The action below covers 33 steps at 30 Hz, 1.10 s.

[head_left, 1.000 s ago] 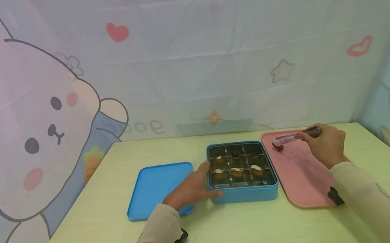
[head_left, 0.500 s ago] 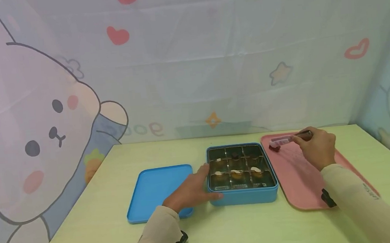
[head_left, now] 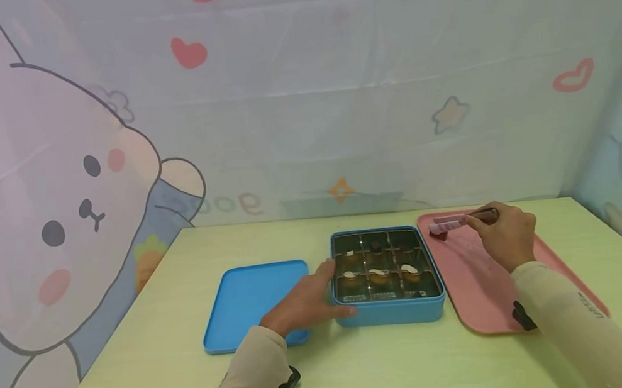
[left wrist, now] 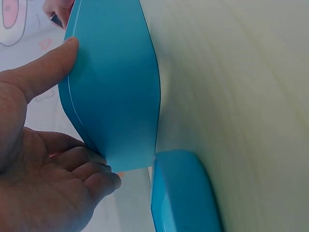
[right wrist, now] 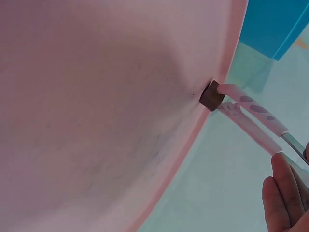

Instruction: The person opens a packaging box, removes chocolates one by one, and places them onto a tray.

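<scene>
My right hand [head_left: 508,236] holds a pair of tongs [head_left: 473,218] with pale pink tips over the pink tray [head_left: 490,301]. In the right wrist view, the tong tips touch a small brown block [right wrist: 211,95], which looks like chocolate, by the tray's edge; whether they grip it firmly I cannot tell. My left hand [head_left: 305,302] holds the near left corner of a blue box [head_left: 392,313], thumb at the front wall and fingers along the left side. A divided clear insert fills the box. Several pale-topped pieces [head_left: 378,272] and a dark block [head_left: 375,246] sit in its compartments.
A blue lid [head_left: 249,305] lies left of the box, partly behind my left forearm. The pink tray stands close to the box's right side. A printed cloth [head_left: 300,94] hangs behind the pale yellow table [head_left: 364,372].
My right hand has moved slightly left with the tongs, and the brown block has shifted a little left on the tray. My left hand stays at the box.
</scene>
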Each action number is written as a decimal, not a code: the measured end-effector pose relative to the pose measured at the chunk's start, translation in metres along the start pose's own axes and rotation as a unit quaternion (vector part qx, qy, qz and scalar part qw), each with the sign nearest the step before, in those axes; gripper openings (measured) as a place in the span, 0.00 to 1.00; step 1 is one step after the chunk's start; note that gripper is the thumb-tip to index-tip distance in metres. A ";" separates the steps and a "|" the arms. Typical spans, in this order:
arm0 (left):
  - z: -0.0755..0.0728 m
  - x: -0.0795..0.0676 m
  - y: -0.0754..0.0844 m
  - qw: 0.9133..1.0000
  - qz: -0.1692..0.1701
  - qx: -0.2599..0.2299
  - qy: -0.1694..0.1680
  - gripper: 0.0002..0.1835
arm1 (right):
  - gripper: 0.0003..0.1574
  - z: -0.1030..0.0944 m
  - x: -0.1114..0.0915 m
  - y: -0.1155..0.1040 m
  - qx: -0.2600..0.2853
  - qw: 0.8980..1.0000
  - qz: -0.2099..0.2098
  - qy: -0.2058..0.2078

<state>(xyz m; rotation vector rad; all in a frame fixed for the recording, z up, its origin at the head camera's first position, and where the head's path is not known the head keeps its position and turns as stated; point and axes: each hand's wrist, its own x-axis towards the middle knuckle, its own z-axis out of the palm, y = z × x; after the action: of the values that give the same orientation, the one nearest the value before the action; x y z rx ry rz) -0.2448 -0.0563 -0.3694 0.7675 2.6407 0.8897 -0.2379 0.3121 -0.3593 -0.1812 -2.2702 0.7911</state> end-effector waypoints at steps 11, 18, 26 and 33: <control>-0.001 0.001 0.000 1.000 0.000 0.005 0.000 0.58 | 0.19 -0.008 0.003 -0.003 0.014 0.999 -0.021 0.026; 0.000 0.002 0.000 1.000 -0.003 0.000 -0.001 0.58 | 0.20 -0.012 0.005 -0.015 0.026 0.999 -0.021 0.035; 0.000 0.002 0.000 1.000 -0.004 -0.003 -0.001 0.58 | 0.20 -0.010 0.003 -0.037 0.064 0.997 -0.035 0.025; 0.000 0.002 -0.002 1.000 0.000 -0.003 0.003 0.58 | 0.19 -0.007 0.000 -0.062 0.091 0.995 -0.050 -0.005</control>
<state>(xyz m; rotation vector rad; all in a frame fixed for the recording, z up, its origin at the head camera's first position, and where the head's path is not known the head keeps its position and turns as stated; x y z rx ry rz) -0.2469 -0.0564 -0.3707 0.7639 2.6426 0.9005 -0.2270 0.2660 -0.3188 0.0217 -2.1839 0.9410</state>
